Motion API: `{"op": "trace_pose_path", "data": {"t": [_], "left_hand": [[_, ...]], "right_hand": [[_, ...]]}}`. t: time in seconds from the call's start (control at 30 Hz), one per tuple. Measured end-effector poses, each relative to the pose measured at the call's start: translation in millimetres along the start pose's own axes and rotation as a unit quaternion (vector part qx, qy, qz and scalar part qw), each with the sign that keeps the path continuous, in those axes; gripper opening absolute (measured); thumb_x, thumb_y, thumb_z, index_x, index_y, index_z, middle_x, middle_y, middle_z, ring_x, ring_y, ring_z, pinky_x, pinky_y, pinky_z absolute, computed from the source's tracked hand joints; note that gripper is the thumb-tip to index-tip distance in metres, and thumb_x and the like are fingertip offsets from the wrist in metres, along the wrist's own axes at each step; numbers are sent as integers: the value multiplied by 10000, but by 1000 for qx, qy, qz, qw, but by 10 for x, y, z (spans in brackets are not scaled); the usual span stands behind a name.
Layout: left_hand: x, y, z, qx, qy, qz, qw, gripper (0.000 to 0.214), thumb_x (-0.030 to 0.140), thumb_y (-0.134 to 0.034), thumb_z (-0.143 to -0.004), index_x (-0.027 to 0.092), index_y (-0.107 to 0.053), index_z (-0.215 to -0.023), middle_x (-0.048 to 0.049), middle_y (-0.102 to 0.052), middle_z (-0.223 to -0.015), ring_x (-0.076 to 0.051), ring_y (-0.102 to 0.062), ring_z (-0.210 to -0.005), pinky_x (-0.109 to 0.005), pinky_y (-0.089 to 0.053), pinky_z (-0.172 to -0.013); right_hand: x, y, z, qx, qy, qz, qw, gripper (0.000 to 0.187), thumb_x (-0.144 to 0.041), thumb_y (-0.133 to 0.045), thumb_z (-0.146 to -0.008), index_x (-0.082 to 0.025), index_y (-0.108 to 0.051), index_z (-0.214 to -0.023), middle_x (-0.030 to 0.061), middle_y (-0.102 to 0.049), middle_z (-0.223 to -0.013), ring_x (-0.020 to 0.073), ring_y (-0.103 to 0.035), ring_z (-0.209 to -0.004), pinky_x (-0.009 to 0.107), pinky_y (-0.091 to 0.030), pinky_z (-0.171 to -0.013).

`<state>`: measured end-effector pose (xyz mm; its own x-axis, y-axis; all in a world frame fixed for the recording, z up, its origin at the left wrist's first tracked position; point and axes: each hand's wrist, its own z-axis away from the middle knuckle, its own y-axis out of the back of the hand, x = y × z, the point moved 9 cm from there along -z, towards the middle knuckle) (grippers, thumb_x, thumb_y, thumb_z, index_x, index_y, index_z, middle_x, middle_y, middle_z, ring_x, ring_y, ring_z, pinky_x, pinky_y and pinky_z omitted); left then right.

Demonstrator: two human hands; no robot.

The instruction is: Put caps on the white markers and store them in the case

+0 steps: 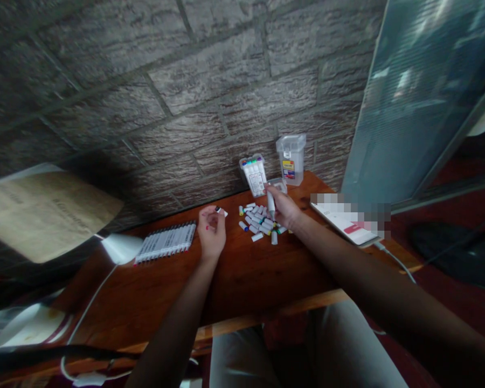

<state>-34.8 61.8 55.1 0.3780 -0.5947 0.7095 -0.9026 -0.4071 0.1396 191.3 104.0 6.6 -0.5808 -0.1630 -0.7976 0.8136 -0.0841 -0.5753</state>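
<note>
Two bare hands at a reddish-brown, glossy wooden table [246, 275], held well apart. Counts: slim white markers with dark ends [165, 242], one neat slanted row, roughly a dozen or more, too tightly set for an exact figure; short white cylinders with coloured ends [257, 219], one loose heap, twenty or so, overlapping, with yellow, blue and green showing; one clear plastic case of white markers with coloured tops [253, 176], leaning by the wall; one lidded clear plastic box with a yellow, red and blue label [293, 153], upright beside it; one flat tablet with a white and red screen [347, 221], far right. Left hand [212, 226]: fingers curled, thumb and fingertips pinched on a small white piece with a black end [219, 210], between row and heap. Right hand [283, 207]: closed round a thick white marker [271, 203], smooth-barrelled, nearly upright over the heap; cannot tell whether its lower end touches. Behind, a rough grey wall of ridged rectangular blocks [210, 70]. At left, a creased brown paper bag [48, 213] above a smooth white cone [121, 248].
</note>
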Motion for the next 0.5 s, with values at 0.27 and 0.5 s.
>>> {"op": "trace_pose_path", "data": {"t": [0.27,0.5], "left_hand": [[-37,-119,14,-49,6,-32,998,268,398,-663,-897,158,-640,-1015,-52,-706,-874,-145,-679,-772,-279,-543,-765],[-4,-201,67,-81,6,-30,996,284,409,-772,-803,174,-664,-921,-10,-684,-768,-118,-641,-672,-227,-519,-655]], "right_hand": [[-161,-162,103,-60,19,-57,996,499,-372,-798,-782,-228,-352,-611,-113,-271,-429,49,-146,-381,222,-102,-361],[-245,-257,180,-102,14,-44,994,516,-534,-736,-825,-225,-400,-585,-95,-232,-442,70,-182,-406,226,-161,-388]]}}
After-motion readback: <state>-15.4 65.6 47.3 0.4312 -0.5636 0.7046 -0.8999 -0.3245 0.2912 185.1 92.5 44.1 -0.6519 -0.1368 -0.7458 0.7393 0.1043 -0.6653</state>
